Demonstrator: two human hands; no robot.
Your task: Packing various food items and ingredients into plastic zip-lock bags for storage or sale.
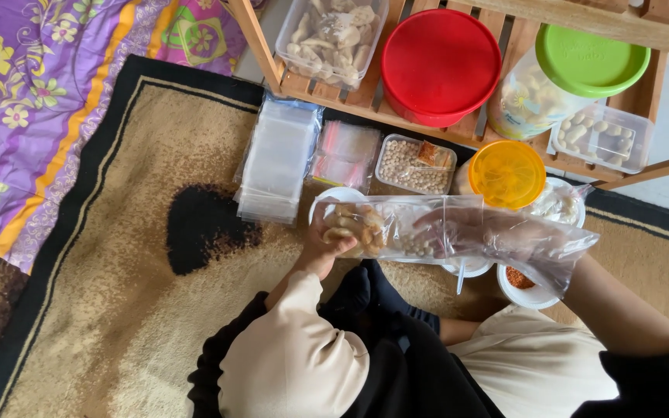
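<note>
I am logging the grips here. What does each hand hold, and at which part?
The left hand grips a clear bag of snacks at its filled end. The right hand, in a loose plastic glove, is at the bag's other end; its exact grip cannot be told.

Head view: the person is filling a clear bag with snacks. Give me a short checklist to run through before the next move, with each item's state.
1. Left hand grips the clear bag at its filled end: ok.
2. Right hand is covered by a loose plastic glove: ok.
3. Fried snacks and peanuts are inside the bag: ok.
4. Bag mouth open wide enough for more: cannot tell, the plastic hides it.
5. White bowl with red seasoning within reach of the right hand: ok.
6. Spare bags stacked on the rug, apart from the food: ok.
</note>
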